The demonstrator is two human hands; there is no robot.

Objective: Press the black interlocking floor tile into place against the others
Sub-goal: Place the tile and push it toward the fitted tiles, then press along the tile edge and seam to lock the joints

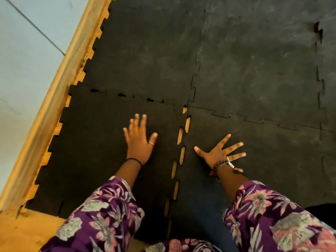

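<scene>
The black tile [94,142] lies at 8 o'clock on the wooden floor [21,231], its right seam showing gaps against the adjoining tile [263,160]. Left hand [139,140] rests flat on it, fingers extended, holding nothing; right hand [221,153] lies splayed on the neighbour at 4 o'clock.

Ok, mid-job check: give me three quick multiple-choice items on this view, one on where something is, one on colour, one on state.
1. The left hand rests on:
A the loose tile
B the wooden floor
C the wall

2. The sleeves are:
A plain white
B purple floral
C green striped

3. The seam between the hands is:
A fully closed
B gapped, wood showing
C covered by cloth

Answers: 1 A, its palm lies flat on the tile left of the seam. 2 B, purple with pale flowers. 3 B, orange slots show along the seam, right hand beyond it.
</scene>
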